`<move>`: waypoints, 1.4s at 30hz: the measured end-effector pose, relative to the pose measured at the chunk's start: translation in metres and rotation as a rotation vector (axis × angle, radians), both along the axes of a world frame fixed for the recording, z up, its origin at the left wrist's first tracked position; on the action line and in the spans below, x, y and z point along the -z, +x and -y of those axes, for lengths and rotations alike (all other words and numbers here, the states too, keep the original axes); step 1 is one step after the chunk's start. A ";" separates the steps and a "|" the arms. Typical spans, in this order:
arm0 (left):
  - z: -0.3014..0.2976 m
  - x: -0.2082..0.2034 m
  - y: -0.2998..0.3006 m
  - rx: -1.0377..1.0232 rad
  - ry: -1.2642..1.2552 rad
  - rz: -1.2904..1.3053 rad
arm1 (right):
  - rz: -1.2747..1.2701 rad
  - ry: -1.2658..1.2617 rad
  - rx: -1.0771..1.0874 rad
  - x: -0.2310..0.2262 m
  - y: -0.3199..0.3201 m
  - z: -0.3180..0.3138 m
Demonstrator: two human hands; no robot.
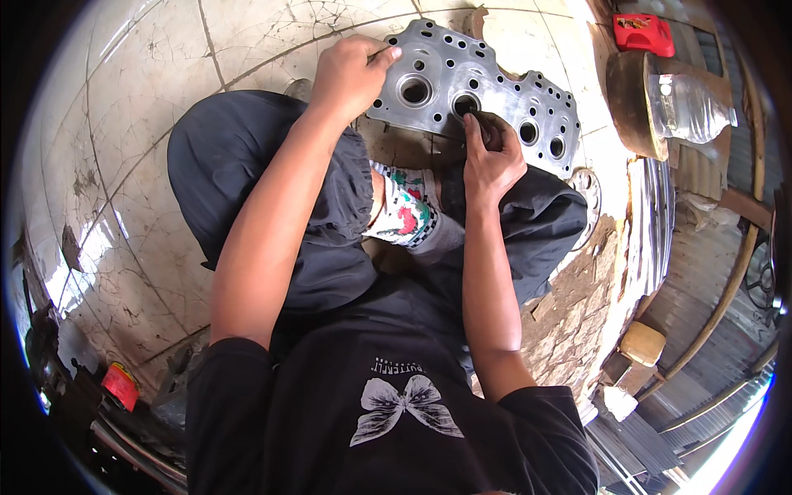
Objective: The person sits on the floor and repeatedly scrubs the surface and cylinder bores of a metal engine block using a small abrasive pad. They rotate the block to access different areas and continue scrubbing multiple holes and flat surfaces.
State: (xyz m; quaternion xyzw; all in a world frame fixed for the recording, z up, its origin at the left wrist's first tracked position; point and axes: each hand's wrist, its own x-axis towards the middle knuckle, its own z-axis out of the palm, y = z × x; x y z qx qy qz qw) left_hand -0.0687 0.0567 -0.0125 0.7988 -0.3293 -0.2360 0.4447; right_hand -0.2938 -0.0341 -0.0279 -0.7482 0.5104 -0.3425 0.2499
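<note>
A grey metal engine cylinder head, with round bores and many small holes, lies tilted in front of my crossed legs. My left hand is closed on its left upper edge, with the thumb lying along the face. Over the middle bores, my right hand is closed in a pinch, thumb and fingertips together beside one bore. Something dark shows at those fingertips, too small and shaded to make out.
Cracked pale tiles cover the floor on the left. At the right stand a red plastic bottle, a round wooden block and a clear plastic bottle. Beyond are corrugated sheets and a yellowish container. A red packet lies lower left.
</note>
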 end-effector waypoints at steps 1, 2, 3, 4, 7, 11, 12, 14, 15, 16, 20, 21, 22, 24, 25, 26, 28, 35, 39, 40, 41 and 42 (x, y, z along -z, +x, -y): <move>0.001 0.004 -0.001 -0.021 -0.019 0.055 | -0.003 -0.018 -0.016 -0.002 0.001 -0.002; 0.004 0.008 -0.002 -0.039 -0.040 0.116 | -0.005 0.028 -0.014 -0.004 0.004 -0.003; 0.006 0.011 -0.001 -0.058 -0.059 0.178 | -0.007 0.074 -0.012 -0.008 0.007 -0.005; 0.008 0.015 -0.001 -0.094 -0.026 0.149 | -0.010 0.120 -0.010 -0.009 0.012 -0.006; 0.009 0.023 0.002 -0.113 0.054 -0.003 | 0.003 0.078 -0.095 -0.009 0.028 -0.012; 0.012 0.017 0.002 -0.108 0.111 -0.072 | -0.137 0.023 -0.143 -0.017 0.055 -0.012; 0.012 0.015 0.002 -0.099 0.125 -0.078 | -0.159 0.011 -0.148 -0.015 0.059 -0.009; 0.012 0.013 0.003 -0.078 0.154 -0.090 | -0.155 -0.017 -0.155 -0.011 0.061 -0.009; 0.011 0.013 0.003 -0.066 0.168 -0.095 | -0.162 -0.032 -0.152 -0.008 0.061 -0.008; 0.012 0.012 0.003 -0.053 0.182 -0.100 | -0.170 -0.048 -0.150 -0.006 0.061 -0.008; 0.012 0.012 0.002 -0.046 0.157 -0.113 | -0.205 -0.079 -0.077 -0.001 0.064 -0.012; 0.012 0.013 0.002 -0.050 0.164 -0.113 | -0.199 -0.057 -0.056 -0.002 0.066 -0.013; 0.013 0.013 0.002 -0.054 0.172 -0.112 | -0.193 -0.035 -0.035 -0.003 0.068 -0.014; 0.014 0.014 0.001 -0.061 0.178 -0.108 | -0.181 -0.048 -0.032 -0.006 0.074 -0.014; 0.015 0.015 0.000 -0.064 0.178 -0.106 | -0.177 -0.081 -0.050 -0.006 0.078 -0.012; 0.014 0.014 -0.002 -0.066 0.179 -0.103 | -0.171 -0.113 -0.068 -0.006 0.081 -0.011; 0.013 0.014 -0.001 -0.049 0.167 -0.111 | -0.236 -0.183 -0.152 -0.012 0.088 -0.006; 0.010 0.011 -0.003 -0.024 0.203 -0.122 | -0.286 -0.235 -0.291 -0.018 0.076 0.004; 0.012 0.013 -0.003 -0.025 0.196 -0.126 | -0.306 -0.226 -0.347 -0.022 0.084 0.007; 0.009 0.015 -0.003 -0.025 0.198 -0.140 | -0.305 -0.227 -0.361 -0.023 0.082 0.007; 0.009 0.016 0.000 -0.028 0.196 -0.149 | -0.287 -0.224 -0.377 -0.025 0.077 0.007; 0.010 0.017 0.001 -0.043 0.203 -0.141 | -0.301 -0.228 -0.369 -0.025 0.078 0.009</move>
